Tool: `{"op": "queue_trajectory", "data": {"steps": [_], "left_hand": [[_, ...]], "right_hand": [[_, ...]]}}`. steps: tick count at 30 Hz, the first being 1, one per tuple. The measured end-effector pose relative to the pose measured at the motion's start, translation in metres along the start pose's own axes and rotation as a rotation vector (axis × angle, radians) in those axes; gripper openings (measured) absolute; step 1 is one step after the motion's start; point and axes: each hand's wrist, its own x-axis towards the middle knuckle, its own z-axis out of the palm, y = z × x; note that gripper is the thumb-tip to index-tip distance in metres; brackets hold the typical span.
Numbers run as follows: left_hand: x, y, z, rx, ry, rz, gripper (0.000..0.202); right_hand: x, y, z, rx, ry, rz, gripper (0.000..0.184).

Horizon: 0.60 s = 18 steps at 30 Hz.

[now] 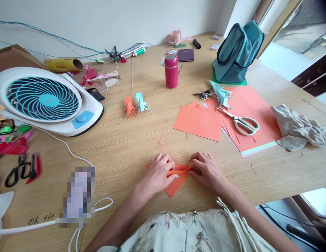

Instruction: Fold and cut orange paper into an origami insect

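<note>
Dress [178, 231] with a leaf print fills the bottom edge, and beyond it the wooden worktop [126, 147] spans the whole frame. A white and teal fan [44, 99] lies at the left, a teal bag [235, 52] stands at the upper right, and orange sheets [198, 122] are spread right of centre with scissors [243, 123] on them. A grey rag [297, 127] lies at the right edge and a pink flask [171, 71] stands at upper centre. Low in the middle, the left hand [159, 171] and right hand [206, 169] meet over a small orange paper [176, 185] lying flat on the worktop. Both have their fingers curled down and pinched on its upper fold, the fingertips almost touching. The paper looks thin and very light. It should crease easily, slide on the smooth wood and tear if pulled. It is best held at the folded edge and corners, with one hand pinning it down.
</note>
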Motion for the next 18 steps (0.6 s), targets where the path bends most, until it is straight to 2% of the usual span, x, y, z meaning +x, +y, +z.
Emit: {"op": "queue_trajectory", "data": {"steps": [3, 10, 18], "left_hand": [[-0.0042, 0.0036, 0.0037, -0.036, 0.003, 0.002, 0.017], [-0.0056, -0.0001, 0.0061, -0.304, -0.003, 0.026, 0.005], [-0.0071, -0.0053, -0.0005, -0.315, 0.062, 0.033, 0.007]], "right_hand": [[-0.0017, -0.0014, -0.0025, 0.052, 0.023, -0.023, 0.007], [0.0001, -0.0008, -0.0064, 0.296, 0.028, -0.019, 0.009], [0.0018, 0.007, -0.0099, 0.526, -0.005, 0.137, 0.01]]}}
